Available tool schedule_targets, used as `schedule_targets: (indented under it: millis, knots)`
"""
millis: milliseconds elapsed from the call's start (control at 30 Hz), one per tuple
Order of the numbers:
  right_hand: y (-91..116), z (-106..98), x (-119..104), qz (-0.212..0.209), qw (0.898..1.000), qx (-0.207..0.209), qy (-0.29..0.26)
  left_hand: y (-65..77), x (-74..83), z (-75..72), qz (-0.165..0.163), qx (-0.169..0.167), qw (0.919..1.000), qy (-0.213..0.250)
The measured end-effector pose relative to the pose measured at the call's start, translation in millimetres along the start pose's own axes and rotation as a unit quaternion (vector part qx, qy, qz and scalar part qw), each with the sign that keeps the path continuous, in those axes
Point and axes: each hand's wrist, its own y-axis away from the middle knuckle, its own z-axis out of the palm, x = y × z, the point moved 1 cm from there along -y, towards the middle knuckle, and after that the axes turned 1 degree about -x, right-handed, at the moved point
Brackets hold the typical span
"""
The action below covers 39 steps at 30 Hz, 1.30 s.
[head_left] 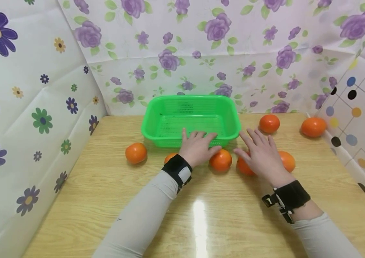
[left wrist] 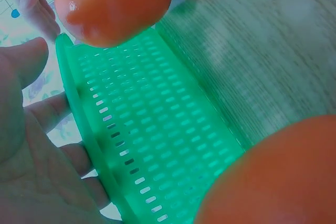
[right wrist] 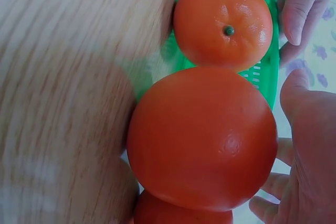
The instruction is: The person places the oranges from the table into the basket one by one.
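A green slotted plastic basket (head_left: pixel 151 134) stands on the table. My left hand (head_left: pixel 197 148) reaches over its front rim with fingers spread; whether they touch the rim I cannot tell. Just right of that thumb sits an orange (head_left: pixel 221 161), whose green stem end shows in the right wrist view. My right hand (head_left: pixel 263 157) hovers at a smooth red-orange tomato (head_left: pixel 244 167), fingers spread and loosely bent, not closed round it. Another orange-red fruit (head_left: pixel 288 161) lies to the right, partly behind that hand. Beside my left wrist, a fruit (head_left: pixel 170 157) is mostly hidden.
One orange fruit (head_left: pixel 136 153) lies in front of the basket's left corner. At the back right are a tomato (head_left: pixel 269 123) and another orange-red fruit (head_left: pixel 313 127), the latter close to the dotted side sheet (head_left: pixel 363 136). Flowered sheets close off the back and left.
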Motion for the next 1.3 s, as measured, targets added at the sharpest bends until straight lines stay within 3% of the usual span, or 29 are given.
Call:
schedule_targets:
  millis: [433, 733, 1000, 1300]
  knots:
    - [0.1, 3.1, 0.6, 0.004, 1.0, -0.004, -0.005, 2.0, 0.4, 0.1, -0.001, 0.003, 1.0, 0.002]
    - [-2.4, 0.3, -3.3, -0.003, 1.0, 0.002, -0.001, 7.7, -3.9, -5.2, -0.001, 0.031, 0.9994, -0.014]
    - [-5.8, -6.0, -17.1, -0.025, 0.999, 0.02, 0.01, 25.8, -21.6, -15.3, 0.001, 0.075, 0.9969, -0.024]
    - [-11.3, -1.3, -35.9, -0.051, 0.998, 0.021, -0.002, 64.9, -49.4, -14.9, 0.002, 0.124, 0.9921, -0.013]
